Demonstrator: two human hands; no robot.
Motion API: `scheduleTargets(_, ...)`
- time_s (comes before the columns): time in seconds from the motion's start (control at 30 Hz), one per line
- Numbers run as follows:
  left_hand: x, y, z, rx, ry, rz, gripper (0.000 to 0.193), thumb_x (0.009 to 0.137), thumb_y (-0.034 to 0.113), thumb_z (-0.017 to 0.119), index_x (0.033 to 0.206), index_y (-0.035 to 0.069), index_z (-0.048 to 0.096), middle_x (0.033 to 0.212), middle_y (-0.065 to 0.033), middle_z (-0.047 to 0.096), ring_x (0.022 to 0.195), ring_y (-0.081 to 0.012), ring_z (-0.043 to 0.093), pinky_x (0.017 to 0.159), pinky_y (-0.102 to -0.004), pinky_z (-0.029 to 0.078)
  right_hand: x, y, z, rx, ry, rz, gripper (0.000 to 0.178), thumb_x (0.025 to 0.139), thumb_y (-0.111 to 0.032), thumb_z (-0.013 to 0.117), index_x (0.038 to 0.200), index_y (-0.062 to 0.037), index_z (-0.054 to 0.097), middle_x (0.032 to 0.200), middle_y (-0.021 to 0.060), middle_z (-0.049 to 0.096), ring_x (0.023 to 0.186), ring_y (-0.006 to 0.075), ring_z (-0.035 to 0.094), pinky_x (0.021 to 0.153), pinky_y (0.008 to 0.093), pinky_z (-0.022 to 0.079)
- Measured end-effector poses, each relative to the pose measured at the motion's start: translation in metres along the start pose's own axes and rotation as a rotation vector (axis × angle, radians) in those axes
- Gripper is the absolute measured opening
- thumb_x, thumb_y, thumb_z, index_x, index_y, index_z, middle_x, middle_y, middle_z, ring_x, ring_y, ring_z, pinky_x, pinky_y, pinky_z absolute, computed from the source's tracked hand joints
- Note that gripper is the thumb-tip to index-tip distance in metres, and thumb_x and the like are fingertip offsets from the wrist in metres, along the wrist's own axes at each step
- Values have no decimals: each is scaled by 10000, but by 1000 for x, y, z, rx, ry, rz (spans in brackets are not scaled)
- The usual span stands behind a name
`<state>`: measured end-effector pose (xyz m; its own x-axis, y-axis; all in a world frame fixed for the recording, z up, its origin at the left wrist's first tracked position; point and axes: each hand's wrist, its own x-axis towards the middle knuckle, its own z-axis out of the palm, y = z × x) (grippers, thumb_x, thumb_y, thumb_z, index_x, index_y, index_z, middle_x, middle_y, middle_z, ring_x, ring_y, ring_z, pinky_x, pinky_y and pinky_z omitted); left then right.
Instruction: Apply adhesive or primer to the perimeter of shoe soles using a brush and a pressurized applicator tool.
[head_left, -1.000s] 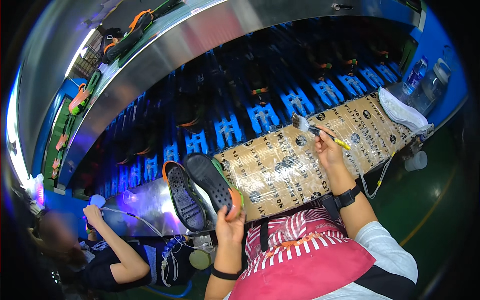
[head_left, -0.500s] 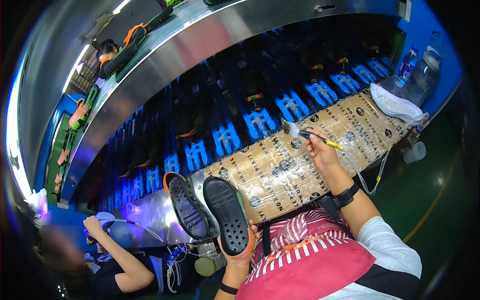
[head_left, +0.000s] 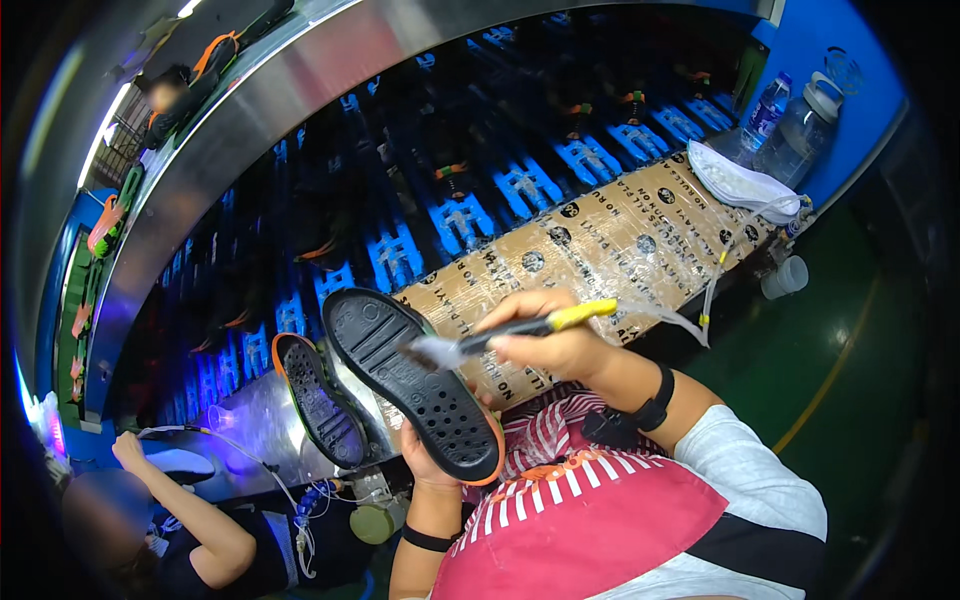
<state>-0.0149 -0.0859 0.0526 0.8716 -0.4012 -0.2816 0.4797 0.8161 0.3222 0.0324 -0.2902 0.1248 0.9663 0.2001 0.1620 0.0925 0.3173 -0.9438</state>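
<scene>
My left hand (head_left: 424, 459) is closed around the orange-edged heel end of a black shoe sole (head_left: 392, 345), which it holds up with the treaded, holed underside showing. A paintbrush (head_left: 530, 329) with a black and yellow handle is gripped in my right hand (head_left: 558, 338). Its pale bristles lie over the middle of the sole; whether they touch it I cannot tell. Just left of the held sole, a second black sole (head_left: 318, 405) with an orange and green edge rests bottom-up on the metal ledge (head_left: 240, 430).
A printed, plastic-wrapped cardboard cover (head_left: 600, 240) runs along the ledge. Blue racks (head_left: 460, 222) stand behind it. At the far right are a white pad (head_left: 735, 180), a bottle (head_left: 765, 115), a jug (head_left: 800, 130) and a cup (head_left: 785, 277). Another person's arm (head_left: 195, 510) is at the lower left.
My right hand has brought the brush left and down, from above the cardboard to over the sole. My left hand has tilted the sole's toe leftward. The whole view has shifted.
</scene>
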Motion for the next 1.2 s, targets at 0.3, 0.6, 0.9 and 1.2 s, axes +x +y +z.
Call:
scheduleTargets(0.3, -4, -12, -12, 169, -117, -14, 694, 814, 607, 383, 1235, 57, 431, 1108, -161, 539, 982, -319, 538, 838, -435, 451, 17, 3, 50, -806, 130, -639, 194, 658, -97, 667, 823, -28, 594, 663, 98, 579, 562, 241, 581, 504, 304, 460)
scheduleTargets(0.6, 1, -5, -11, 152, -126, 21, 688, 814, 603, 391, 1236, 61, 431, 1111, -160, 538, 983, -317, 539, 845, -433, 449, 10, 8, 63, -588, -220, -725, 257, 664, -127, 666, 888, -27, 590, 668, 75, 538, 576, 215, 569, 509, 297, 458)
scheduleTargets(0.9, 0, -8, -12, 170, -119, 8, 683, 814, 599, 398, 1237, 65, 430, 1114, -159, 538, 985, -316, 540, 852, -432, 447, 3, 8, 65, -858, -226, -712, 279, 673, -130, 658, 922, -34, 577, 688, 65, 510, 587, 205, 555, 508, 304, 446)
scheduleTargets(1.2, 4, -6, -10, 114, -54, 75, 677, 813, 595, 406, 1238, 68, 430, 1117, -158, 537, 987, -314, 540, 858, -430, 445, 5, 8, 62, -854, -70, -683, 233, 667, -110, 640, 870, -23, 567, 672, 62, 504, 572, 208, 552, 483, 299, 442)
